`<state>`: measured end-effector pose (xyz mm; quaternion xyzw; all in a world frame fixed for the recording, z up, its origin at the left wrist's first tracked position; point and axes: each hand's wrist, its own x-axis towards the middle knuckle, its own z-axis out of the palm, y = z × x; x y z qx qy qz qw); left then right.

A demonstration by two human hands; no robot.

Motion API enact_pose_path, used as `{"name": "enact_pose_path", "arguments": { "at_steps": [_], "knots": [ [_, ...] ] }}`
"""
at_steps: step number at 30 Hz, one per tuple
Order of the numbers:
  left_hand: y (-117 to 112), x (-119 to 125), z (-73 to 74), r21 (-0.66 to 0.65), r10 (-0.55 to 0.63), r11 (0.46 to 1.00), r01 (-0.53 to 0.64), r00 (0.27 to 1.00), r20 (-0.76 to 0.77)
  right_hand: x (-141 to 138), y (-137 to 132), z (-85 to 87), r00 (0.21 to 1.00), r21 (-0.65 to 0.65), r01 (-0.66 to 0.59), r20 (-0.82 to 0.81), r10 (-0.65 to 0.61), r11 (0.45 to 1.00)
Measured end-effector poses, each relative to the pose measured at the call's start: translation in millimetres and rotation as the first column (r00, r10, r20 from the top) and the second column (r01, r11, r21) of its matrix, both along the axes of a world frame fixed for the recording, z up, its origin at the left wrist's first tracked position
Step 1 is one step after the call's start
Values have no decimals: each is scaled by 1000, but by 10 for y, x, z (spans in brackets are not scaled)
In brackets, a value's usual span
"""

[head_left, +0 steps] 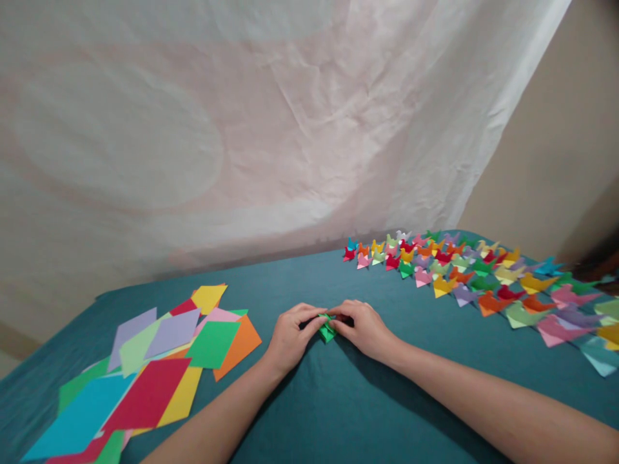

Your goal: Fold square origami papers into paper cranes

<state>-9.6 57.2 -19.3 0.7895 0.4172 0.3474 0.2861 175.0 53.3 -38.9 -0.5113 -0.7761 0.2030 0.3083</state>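
Note:
A small folded piece of green paper [327,331] lies between my two hands, over the middle of the cloth-covered table. My left hand [296,333] pinches its left side between thumb and fingers. On the other side, my right hand [363,327] grips the paper with thumb and fingertips in the same way. Creased layers show on the paper's near face. Its far part is partly covered by my fingertips.
Loose square paper sheets [149,393] in many colours overlap on the left. Several rows of folded paper birds [443,285] stand at the right. A dark green cloth [290,412] covers the table; behind it hangs a pale sheet [271,135].

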Motion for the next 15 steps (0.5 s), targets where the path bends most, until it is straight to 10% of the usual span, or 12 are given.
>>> {"name": "enact_pose_path", "arguments": {
  "at_steps": [15],
  "knots": [
    [5,6,7,-17,7,1000,-6,999,44,2,-7,22,1000,-5,0,16,0,1000]
  ]
}}
